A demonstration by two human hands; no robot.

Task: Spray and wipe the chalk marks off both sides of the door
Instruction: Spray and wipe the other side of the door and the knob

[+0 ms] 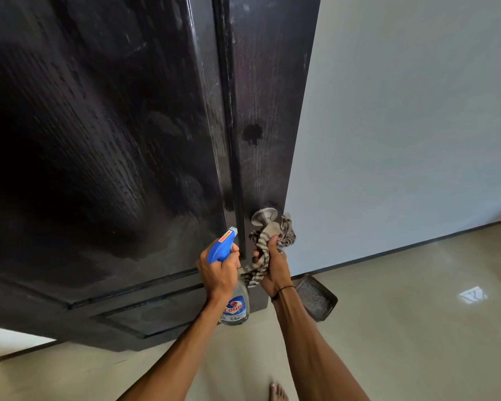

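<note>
Door (128, 125) ahead; R grip (275, 264) w/ cloth (261, 256).

Both forearms are bare, without sleeves; a thin black cord (284, 290) circles the right wrist (at about five o'clock from the doorknob). One bare foot (278, 392) shows.

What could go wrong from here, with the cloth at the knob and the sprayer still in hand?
The striped cloth in the right hand trails loose loops beside the door knob; it may snag. The left hand aims the spray bottle close to the door; runoff could wet the glossy floor near the bare foot.
</note>
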